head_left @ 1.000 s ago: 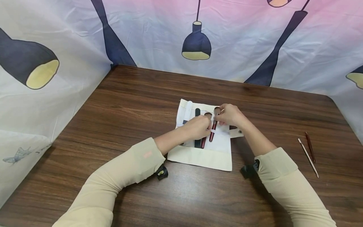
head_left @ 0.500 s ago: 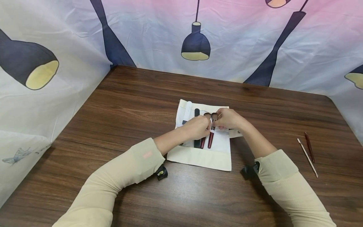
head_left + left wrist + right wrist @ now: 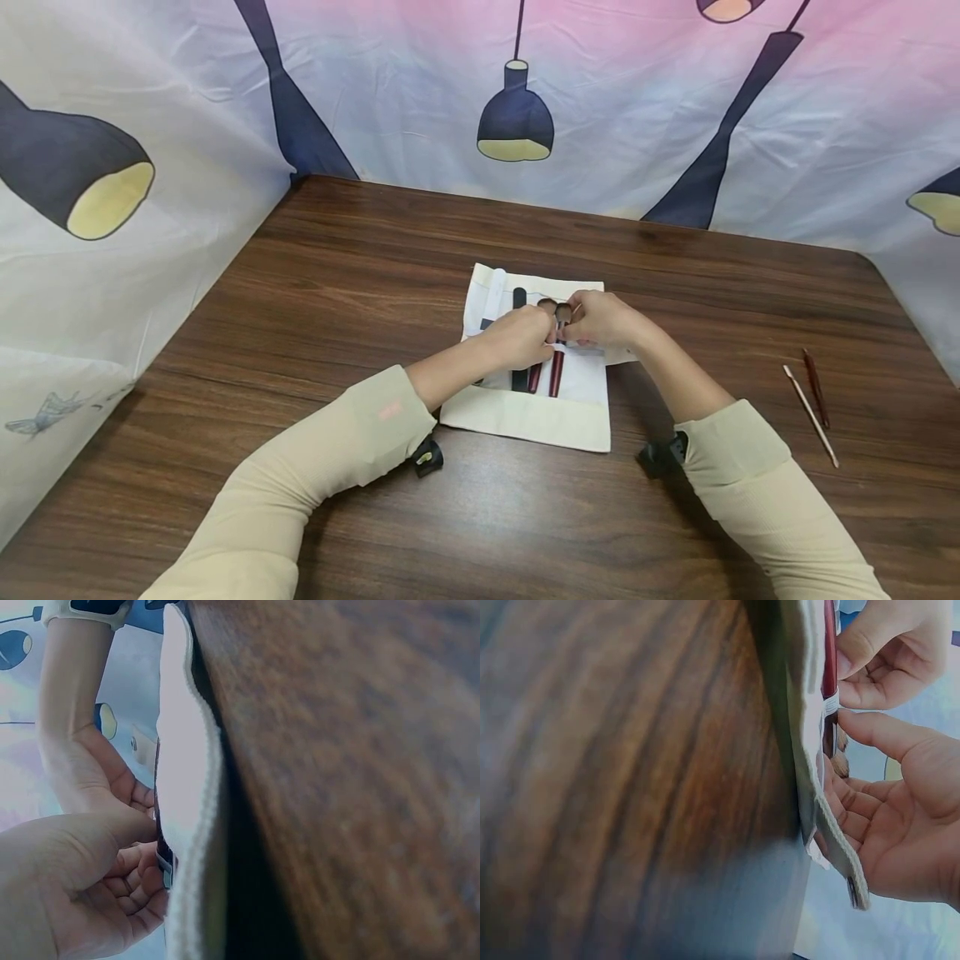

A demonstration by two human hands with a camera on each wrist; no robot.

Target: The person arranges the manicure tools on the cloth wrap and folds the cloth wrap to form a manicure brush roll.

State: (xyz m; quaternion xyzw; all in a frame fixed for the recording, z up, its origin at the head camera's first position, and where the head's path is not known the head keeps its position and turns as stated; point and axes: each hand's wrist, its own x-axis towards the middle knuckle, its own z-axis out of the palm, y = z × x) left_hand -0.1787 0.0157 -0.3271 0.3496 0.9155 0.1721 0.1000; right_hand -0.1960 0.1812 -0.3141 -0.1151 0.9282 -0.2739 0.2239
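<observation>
A cream fabric roll case (image 3: 525,421) lies unrolled on the table. In the head view, a red-handled makeup brush (image 3: 557,373) lies in it, its bristles toward the far edge. The right hand (image 3: 606,319) pinches this brush near its bristle end. The left hand (image 3: 521,336), fingers curled, pinches at the white elastic band (image 3: 831,703) that crosses the brush handle in the right wrist view. Under the left hand lies a second red-handled brush (image 3: 535,377), partly covered. In the left wrist view, the case's edge (image 3: 199,795) hides much of the fingertips' work.
Left of the brushes, the case holds a black flat strip (image 3: 520,297) and a white one (image 3: 496,292). A strap (image 3: 619,356) sticks out at its right. On the wooden table (image 3: 360,275), a thin white stick (image 3: 812,417) and a dark red slim tool (image 3: 816,387) lie far right.
The right hand has drawn the right brush toward the person, so its handle reaches further down through the band, beside the second brush. The left hand stays almost in place.
</observation>
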